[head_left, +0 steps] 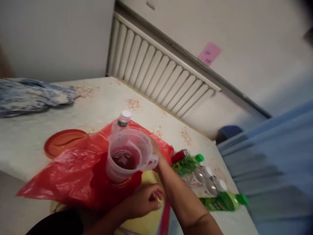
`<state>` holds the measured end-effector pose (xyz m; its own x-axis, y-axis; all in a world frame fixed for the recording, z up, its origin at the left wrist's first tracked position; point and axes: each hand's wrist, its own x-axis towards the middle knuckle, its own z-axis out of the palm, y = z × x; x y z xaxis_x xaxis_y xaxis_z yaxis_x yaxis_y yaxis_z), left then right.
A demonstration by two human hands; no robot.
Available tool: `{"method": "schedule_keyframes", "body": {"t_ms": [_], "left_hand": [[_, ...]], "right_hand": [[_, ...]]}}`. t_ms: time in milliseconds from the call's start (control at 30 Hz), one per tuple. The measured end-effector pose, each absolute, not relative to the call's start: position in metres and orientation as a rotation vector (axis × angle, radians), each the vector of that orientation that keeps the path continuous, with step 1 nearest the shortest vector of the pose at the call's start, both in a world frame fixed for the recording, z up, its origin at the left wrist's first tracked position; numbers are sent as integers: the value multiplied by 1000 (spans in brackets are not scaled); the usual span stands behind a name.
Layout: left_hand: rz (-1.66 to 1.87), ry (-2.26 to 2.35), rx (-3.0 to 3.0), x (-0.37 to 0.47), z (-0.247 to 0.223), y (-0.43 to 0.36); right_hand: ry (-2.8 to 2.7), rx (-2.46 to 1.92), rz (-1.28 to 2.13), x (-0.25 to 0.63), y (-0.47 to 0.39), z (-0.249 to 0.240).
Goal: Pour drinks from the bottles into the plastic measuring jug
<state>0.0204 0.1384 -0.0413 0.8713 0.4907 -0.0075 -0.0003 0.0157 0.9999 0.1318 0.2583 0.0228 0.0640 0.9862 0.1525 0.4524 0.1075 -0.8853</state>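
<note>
Right hand (154, 150): gripped the handle of the clear pitcher (127, 153) of red liquid, standing on the red plastic bag (73, 169).
Left hand (144, 199): loosely curled, empty, near table edge.
Room: bare tabletop (102, 98) behind; bottles (207, 179) crowded the right edge.

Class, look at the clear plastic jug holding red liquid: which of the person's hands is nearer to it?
Right. The right hand is at the jug, by its handle; the left hand sits apart, below it, loosely curled.
</note>
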Motion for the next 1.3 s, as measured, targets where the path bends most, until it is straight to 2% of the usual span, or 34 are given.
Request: {"method": "schedule_keyframes", "body": {"t_ms": [200,333,433,567,733,1033,1300], "left_hand": [[354,347,1510,31,-49,143],[341,330,1481,34,-51,143],[335,336,1480,35,-53,143],[326,335,1470,34,-57,147],[306,345,1467,33,-57,151],[268,340,1490,35,-51,149],[320,321,1468,39,-54,148]], "right_hand": [[-1105,-1483,752,183,119,7],[-889,-1665,367,209,21,-15],[-656,-1780,35,236,-18,-33],[-370,-1876,-267,277,-35,-47],[-171,-1946,-399,317,-53,-47],[-346,-2038,-240,353,-48,-42],[-396,-2074,-260,329,-60,-33]]}}
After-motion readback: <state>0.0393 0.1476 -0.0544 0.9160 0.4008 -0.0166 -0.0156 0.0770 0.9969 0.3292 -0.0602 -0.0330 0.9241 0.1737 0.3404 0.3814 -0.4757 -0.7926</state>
